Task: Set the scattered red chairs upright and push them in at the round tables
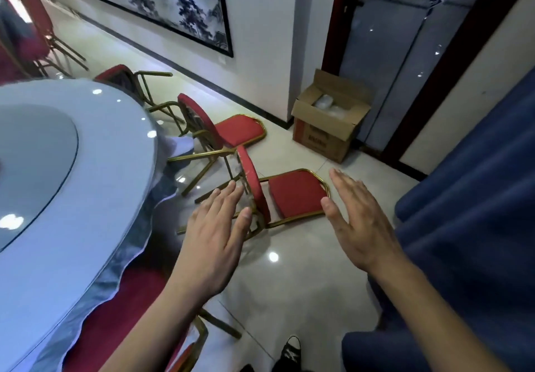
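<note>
Three red chairs with gold frames lie tipped on their backs beside the round table (86, 186). The nearest chair (292, 195) has its back flat on the floor and its seat standing up. A second tipped chair (240, 131) lies just beyond it, and a third (121, 74) shows past the table's edge. My left hand (217, 232) hovers open in front of the nearest chair's seat underside and legs. My right hand (356, 221) hovers open by the top edge of that chair's back. Neither hand plainly touches it.
An open cardboard box (330, 119) stands against the wall corner by a dark-framed door (405, 53). Blue fabric (469, 197) fills the right side. Another red chair (185, 351) is tucked under the table near me. More upright chairs (34, 29) stand at far left.
</note>
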